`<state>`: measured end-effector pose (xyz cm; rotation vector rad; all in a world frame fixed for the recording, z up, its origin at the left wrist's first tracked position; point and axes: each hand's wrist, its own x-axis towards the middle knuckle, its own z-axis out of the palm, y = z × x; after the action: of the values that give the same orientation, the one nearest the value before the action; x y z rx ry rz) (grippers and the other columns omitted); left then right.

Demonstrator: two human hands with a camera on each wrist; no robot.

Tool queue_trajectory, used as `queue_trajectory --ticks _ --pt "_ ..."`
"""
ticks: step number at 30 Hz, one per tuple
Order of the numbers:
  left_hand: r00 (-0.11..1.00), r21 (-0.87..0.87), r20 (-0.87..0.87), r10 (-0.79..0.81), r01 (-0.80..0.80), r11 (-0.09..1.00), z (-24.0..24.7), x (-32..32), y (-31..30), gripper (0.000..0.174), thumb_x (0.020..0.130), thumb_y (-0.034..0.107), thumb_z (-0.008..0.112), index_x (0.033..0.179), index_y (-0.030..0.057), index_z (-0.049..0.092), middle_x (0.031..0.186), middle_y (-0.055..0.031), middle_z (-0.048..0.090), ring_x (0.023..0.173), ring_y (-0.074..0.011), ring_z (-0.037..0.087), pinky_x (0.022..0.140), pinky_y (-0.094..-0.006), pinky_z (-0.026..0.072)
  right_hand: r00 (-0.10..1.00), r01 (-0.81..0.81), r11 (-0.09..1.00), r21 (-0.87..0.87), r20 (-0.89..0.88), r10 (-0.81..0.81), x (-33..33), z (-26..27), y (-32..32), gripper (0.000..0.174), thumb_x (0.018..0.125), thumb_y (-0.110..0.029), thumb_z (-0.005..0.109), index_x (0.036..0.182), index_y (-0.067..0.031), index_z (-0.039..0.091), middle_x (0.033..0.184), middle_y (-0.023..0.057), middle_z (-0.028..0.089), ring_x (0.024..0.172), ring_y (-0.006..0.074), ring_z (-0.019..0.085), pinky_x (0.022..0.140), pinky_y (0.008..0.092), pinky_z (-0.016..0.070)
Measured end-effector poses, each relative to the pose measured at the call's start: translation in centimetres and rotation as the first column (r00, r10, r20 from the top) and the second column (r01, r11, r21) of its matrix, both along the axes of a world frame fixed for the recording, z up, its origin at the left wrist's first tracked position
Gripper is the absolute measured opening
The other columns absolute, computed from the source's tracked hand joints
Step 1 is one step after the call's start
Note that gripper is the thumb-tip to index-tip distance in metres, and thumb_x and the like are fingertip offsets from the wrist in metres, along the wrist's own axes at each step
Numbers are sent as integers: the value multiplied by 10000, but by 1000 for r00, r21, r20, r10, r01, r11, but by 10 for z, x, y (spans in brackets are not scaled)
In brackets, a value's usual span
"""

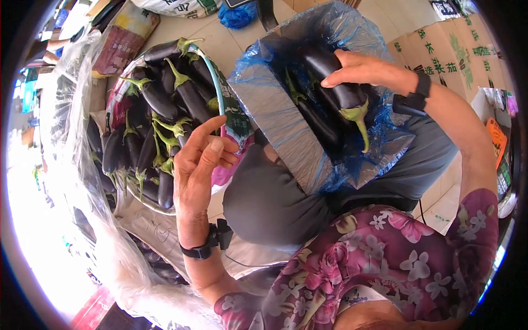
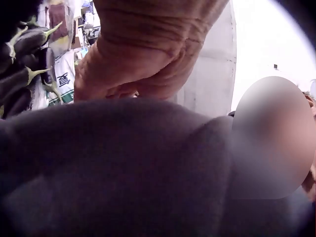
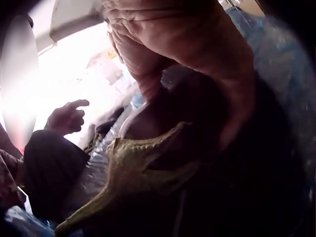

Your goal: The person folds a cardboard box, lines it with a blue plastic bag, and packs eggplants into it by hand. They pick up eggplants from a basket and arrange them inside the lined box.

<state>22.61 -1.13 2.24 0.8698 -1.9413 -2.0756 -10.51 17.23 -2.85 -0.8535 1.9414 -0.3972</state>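
Observation:
In the head view the right hand (image 1: 360, 70) grips a dark eggplant (image 1: 347, 96) near its green stem end, inside a box lined with blue plastic (image 1: 286, 126). Other eggplants (image 1: 319, 124) lie under and beside it. The right wrist view has the right hand (image 3: 182, 44) with thumb and fingers around the eggplant, its green calyx (image 3: 133, 153) close to the camera. Holding nothing, the left hand (image 1: 199, 165) hovers at the right edge of a round basket of eggplants (image 1: 190, 102), index finger extended and the others loosely bent. The left wrist view shows the left hand (image 2: 143, 54) above a trouser leg.
Clear plastic sheeting (image 1: 91, 181) runs along the left side. A printed cardboard box (image 1: 451, 60) stands at the right. A blue plastic bag (image 1: 237, 16) lies at the top, and the person's knee (image 1: 264, 198) is between basket and lined box.

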Motion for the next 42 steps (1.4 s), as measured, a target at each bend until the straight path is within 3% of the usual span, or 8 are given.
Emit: queue_trajectory --ticks 10,13,16,24,26,33,36,42 --pt "991 111 121 59 -73 991 -34 8 7 421 983 210 579 1337 -14 547 914 -68 669 790 -113 603 733 -244 499 863 -62 983 174 -486 141 12 -91 -8 833 828 -389 718 1304 187 351 966 307 659 903 443 658 758 459 536" --pt "985 77 162 61 -75 994 -44 12 7 440 988 234 583 1349 -12 535 928 -79 671 808 -122 612 748 -255 507 498 -413 877 246 -745 443 18 -100 -1 774 879 -322 677 1391 161 355 811 220 694 774 354 693 673 432 550" --pt "979 56 186 81 -93 994 -54 20 8 451 988 238 578 1362 -10 523 935 -86 674 824 -134 625 771 -270 512 474 -427 854 297 -731 491 14 -93 -4 708 906 -296 640 1379 160 379 758 205 689 715 342 690 625 420 545" --pt "970 95 238 46 -70 993 -81 27 27 439 968 233 597 1316 -29 545 1019 -126 649 867 -167 607 789 -278 498 663 -302 927 223 -649 373 16 -97 16 797 934 -290 626 1466 141 218 859 276 685 822 449 670 733 509 523" --pt "996 -305 -55 -63 43 951 -86 36 36 368 934 141 601 1272 -2 566 1143 -190 615 877 -201 618 775 -297 504 739 -249 934 258 -572 355 13 -92 18 860 924 -274 646 1503 97 130 913 297 679 889 467 660 765 526 516" --pt "935 -156 282 215 -176 972 -73 39 26 343 920 87 598 1245 -25 596 945 -148 712 834 -182 682 757 -314 533 690 -225 880 418 -570 447 11 -111 13 956 893 -255 685 1530 47 39 973 307 673 907 477 652 805 511 514" --pt "891 -616 88 445 -303 727 -90 61 8 298 873 27 634 1171 3 643 885 -143 688 761 -218 674 699 -321 535 706 -212 889 406 -565 426 11 -103 12 944 898 -248 678 1532 44 42 978 300 676 928 468 651 824 503 512" --pt "952 -839 90 291 -84 537 -106 40 -49 344 846 70 648 1178 1 590 920 -174 660 774 -347 648 695 -445 517 725 -216 877 428 -531 438 15 -89 8 893 924 -224 640 1518 89 50 983 307 670 917 470 651 828 513 508"
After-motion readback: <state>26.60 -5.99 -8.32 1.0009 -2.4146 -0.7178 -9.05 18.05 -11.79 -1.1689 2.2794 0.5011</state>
